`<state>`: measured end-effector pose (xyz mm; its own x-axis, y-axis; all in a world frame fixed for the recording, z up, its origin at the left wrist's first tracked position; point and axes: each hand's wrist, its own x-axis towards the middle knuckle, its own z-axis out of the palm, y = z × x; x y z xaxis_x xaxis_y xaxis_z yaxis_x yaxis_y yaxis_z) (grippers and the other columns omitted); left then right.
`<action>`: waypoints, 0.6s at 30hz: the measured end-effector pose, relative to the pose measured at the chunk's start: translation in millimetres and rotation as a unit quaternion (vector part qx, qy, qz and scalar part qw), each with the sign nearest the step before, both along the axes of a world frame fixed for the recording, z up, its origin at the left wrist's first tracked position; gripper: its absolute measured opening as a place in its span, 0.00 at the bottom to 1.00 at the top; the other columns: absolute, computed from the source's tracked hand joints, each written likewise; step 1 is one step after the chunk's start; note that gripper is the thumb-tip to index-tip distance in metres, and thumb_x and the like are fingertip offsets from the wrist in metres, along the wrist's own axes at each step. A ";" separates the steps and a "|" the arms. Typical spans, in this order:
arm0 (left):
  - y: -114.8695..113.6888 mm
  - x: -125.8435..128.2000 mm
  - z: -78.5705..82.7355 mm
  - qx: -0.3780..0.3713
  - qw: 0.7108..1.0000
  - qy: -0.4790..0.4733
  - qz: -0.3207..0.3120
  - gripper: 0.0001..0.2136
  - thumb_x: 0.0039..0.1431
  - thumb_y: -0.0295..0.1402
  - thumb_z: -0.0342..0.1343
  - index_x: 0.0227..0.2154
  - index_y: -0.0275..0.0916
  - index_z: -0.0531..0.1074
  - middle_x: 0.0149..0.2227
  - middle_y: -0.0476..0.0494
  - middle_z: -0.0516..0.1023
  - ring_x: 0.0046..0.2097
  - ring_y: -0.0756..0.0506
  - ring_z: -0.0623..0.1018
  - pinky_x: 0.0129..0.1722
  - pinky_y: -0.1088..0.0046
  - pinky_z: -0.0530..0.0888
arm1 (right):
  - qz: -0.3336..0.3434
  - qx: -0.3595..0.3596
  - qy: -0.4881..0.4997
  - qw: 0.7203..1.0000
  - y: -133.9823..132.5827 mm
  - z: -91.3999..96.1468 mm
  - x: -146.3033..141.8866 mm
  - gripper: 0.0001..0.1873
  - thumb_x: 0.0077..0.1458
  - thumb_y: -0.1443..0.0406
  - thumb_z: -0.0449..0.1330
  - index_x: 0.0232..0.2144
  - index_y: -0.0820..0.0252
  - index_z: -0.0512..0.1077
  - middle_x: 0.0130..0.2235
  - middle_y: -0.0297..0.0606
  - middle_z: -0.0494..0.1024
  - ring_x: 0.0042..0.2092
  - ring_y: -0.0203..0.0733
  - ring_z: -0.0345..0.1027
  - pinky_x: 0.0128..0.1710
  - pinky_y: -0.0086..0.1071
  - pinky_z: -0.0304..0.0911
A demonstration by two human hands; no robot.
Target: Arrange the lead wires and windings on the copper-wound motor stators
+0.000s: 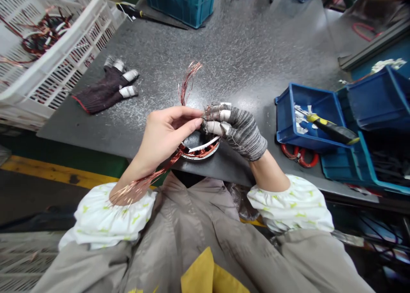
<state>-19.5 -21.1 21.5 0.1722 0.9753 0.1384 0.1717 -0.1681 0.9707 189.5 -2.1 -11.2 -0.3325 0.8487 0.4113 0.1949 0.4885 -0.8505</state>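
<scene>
My bare left hand pinches a bundle of thin copper wires that fans upward from a round wound stator at the table's near edge. Another strand bundle trails down over my left wrist. My right hand, in a grey knit glove with taped fingertips, is closed on the wires right against my left fingertips. The stator is mostly hidden beneath both hands; a white insulation strip shows on it.
A dark spare glove lies on the grey table. A white crate of coils stands at left. Blue bins at right hold yellow-handled pliers; red-handled scissors lie beside them. A teal bin is at the back.
</scene>
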 end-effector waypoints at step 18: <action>3.1 5.3 -1.8 0.038 0.999 0.012 0.003 0.08 0.58 0.38 0.68 0.35 0.39 0.84 0.37 0.44 0.87 0.38 0.44 0.84 0.41 0.68 0.81 | 0.000 -0.024 0.058 0.998 -0.2 -4.0 -2.0 0.15 0.59 0.49 0.71 0.38 0.52 0.85 0.43 0.35 0.85 0.47 0.43 0.79 0.53 0.38 0.75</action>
